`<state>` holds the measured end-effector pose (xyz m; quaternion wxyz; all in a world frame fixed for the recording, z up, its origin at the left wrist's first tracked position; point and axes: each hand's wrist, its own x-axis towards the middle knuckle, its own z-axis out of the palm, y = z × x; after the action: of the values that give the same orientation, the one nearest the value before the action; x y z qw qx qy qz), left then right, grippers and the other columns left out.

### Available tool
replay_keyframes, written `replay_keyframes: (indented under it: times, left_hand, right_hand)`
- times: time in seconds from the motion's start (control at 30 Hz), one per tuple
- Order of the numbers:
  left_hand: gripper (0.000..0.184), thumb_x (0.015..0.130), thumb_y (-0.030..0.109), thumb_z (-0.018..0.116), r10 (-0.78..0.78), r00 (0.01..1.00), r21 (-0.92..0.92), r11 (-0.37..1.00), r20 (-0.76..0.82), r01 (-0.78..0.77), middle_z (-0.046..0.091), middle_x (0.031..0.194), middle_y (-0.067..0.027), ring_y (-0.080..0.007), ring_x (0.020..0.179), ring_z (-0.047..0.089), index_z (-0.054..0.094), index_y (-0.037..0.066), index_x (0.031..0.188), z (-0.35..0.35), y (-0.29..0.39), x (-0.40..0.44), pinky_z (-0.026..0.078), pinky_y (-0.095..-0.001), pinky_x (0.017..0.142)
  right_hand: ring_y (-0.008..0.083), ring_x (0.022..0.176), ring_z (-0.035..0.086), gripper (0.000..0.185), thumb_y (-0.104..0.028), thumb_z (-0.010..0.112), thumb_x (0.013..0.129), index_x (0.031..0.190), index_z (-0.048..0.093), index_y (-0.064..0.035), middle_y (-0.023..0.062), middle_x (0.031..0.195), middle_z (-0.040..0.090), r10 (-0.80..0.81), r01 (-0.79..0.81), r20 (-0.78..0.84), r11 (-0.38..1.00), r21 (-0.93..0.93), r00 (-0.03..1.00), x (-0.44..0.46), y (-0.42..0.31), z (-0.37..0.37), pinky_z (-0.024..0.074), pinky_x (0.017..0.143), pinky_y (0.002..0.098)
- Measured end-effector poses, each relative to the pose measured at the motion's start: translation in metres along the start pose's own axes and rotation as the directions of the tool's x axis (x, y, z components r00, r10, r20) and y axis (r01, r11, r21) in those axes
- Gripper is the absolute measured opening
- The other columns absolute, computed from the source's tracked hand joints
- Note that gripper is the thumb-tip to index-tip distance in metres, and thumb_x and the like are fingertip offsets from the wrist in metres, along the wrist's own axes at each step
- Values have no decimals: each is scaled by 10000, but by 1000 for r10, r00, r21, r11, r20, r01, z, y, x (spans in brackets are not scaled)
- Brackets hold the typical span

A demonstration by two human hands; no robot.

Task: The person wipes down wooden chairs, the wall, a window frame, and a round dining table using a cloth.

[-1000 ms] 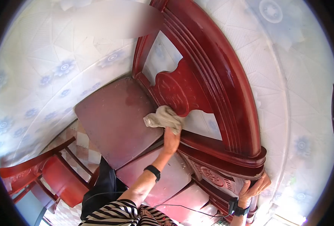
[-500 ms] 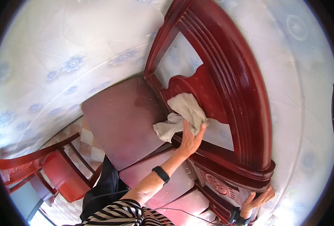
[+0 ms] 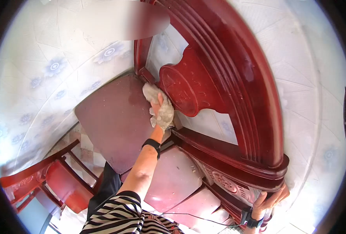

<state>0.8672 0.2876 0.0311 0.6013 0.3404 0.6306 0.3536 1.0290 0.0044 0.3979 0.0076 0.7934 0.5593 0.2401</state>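
Note:
My left hand (image 3: 159, 110), with a black band on the wrist, is closed on a pale, crumpled cloth (image 3: 151, 92). The cloth is draped partly over the hand and lies at the back edge of the brown-red seat (image 3: 110, 113), beside the lower end of the carved back panel (image 3: 184, 84). Some fingers are hidden by the cloth. At the lower right, my right hand (image 3: 268, 201) wraps round the end of the dark red wooden backrest (image 3: 251, 101), under its moulded corner. A dark band is on that wrist too.
More seat sections (image 3: 173, 175) run towards my body, bearing small specks. A red wooden chair (image 3: 65, 183) stands at the lower left on a checked floor. A pale wall with blue flowers (image 3: 56, 66) borders the furniture. A thin dark cable (image 3: 196, 214) crosses near my striped top.
My left hand and the cloth have moved up and left, from in front of the back panel down to the seat's rear edge. The right hand keeps its hold; the view has shifted slightly.

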Motion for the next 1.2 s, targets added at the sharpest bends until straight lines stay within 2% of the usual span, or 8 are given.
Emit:
replay_keyframes:
  times: [0.07,0.17,0.4,0.5,0.53,0.67,0.73,1.2]
  left_hand:
    - [446,936,379,437,-89,953,-674,687,291,270,517,925,-106,-230,912,503,511,-48,1040,-3,-29,-28,395,-324,842]
    - [341,949,327,414,74,831,-832,-10,552,554,496,810,-57,-183,814,517,558,17,947,-14,-40,-74,431,-278,746]
    - [237,907,171,473,-8,613,-526,505,790,684,579,963,-112,-219,822,573,531,5,1065,-21,83,-157,491,-347,737]
    - [257,879,198,539,110,594,-591,347,797,728,570,1006,-153,-288,887,565,520,11,1053,-14,176,-184,484,-405,812]
    - [260,880,197,535,192,610,-622,3,769,783,568,1006,-158,-291,901,559,515,6,1054,-8,178,-184,475,-406,827]
    - [253,891,192,510,207,538,-576,299,817,761,558,1064,-155,-298,1003,529,509,6,1063,-17,168,-143,433,-447,909]
    - [241,909,201,482,44,641,-627,-167,767,761,540,1120,-157,-310,1065,496,533,-1,1029,-15,158,-132,395,-473,953]
    - [267,916,212,440,-313,808,-863,-90,499,498,557,1149,-133,-299,1079,525,548,33,1081,8,-35,-39,412,-470,977]
  right_hand:
    - [393,1019,416,628,-465,401,925,1320,342,20,235,1199,457,-88,89,-45,996,23,995,-3,7,3,326,869,514]
    - [404,998,427,623,-447,419,925,1332,330,16,243,1177,459,-105,106,-43,994,1,994,0,7,-1,341,854,517]
    - [417,943,452,611,-420,473,908,1344,330,-17,234,1165,478,-160,162,-90,987,18,983,4,9,5,351,825,531]
    - [415,980,447,599,-426,452,912,1293,380,31,247,1145,484,-151,155,-95,987,37,984,3,9,7,355,849,518]
    - [415,980,447,599,-426,452,912,1293,380,31,247,1145,484,-150,153,-96,988,33,984,3,9,7,355,849,518]
    - [416,973,448,597,-424,458,910,1303,376,18,248,1144,484,-155,160,-105,986,44,982,4,10,8,354,850,518]
    - [416,971,448,599,-424,462,909,1307,373,15,249,1144,484,-148,152,-84,987,45,985,2,10,3,354,850,519]
    - [422,999,439,617,-438,461,907,1314,356,14,244,1161,480,-157,160,-75,987,23,985,2,10,4,346,861,531]
